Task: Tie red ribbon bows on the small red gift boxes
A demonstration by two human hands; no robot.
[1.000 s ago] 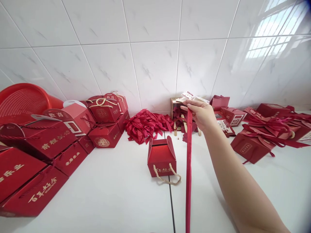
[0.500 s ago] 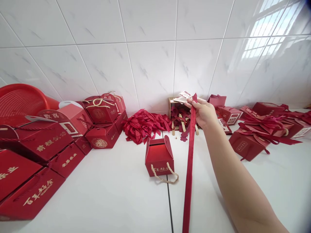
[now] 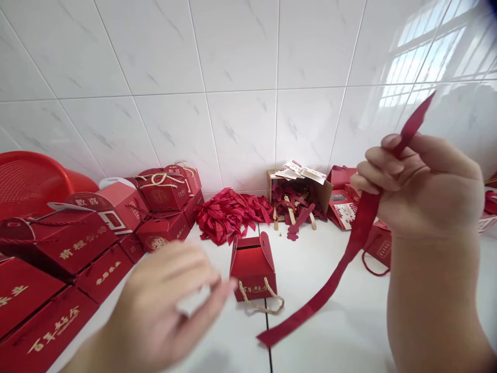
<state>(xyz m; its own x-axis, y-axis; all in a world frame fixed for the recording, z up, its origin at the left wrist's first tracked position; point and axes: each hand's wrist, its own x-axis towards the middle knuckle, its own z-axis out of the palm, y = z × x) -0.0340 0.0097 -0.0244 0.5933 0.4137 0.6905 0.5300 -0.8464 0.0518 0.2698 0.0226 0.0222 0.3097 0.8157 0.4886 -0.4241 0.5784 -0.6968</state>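
Note:
A long dark-red ribbon [image 3: 355, 235] is pinched in my raised right hand [image 3: 427, 181]. One end sticks up past the fingers, and the other trails down to the left, its tip low over the table. My left hand [image 3: 166, 305], blurred by motion, is at the lower left with nothing visible in it; its fingers are loosely curled, with a gap to the thumb. Between the hands stands a small red gift box [image 3: 254, 269] with a beige rope handle [image 3: 264, 308] hanging at its front. Its top flaps are upright and apart.
Behind the box lies a heap of red ribbons [image 3: 231, 215]. An open carton [image 3: 320, 194] against the tiled wall holds tags and wooden sticks. Red boxes [image 3: 83, 243] are stacked at left before a red plastic basket [image 3: 34, 181]. More red boxes [image 3: 378, 246] stand at right.
My right hand has come up and to the right, closer, carrying the ribbon, whose lower end now swings left. My left hand has entered from the lower left. The view has tilted up slightly.

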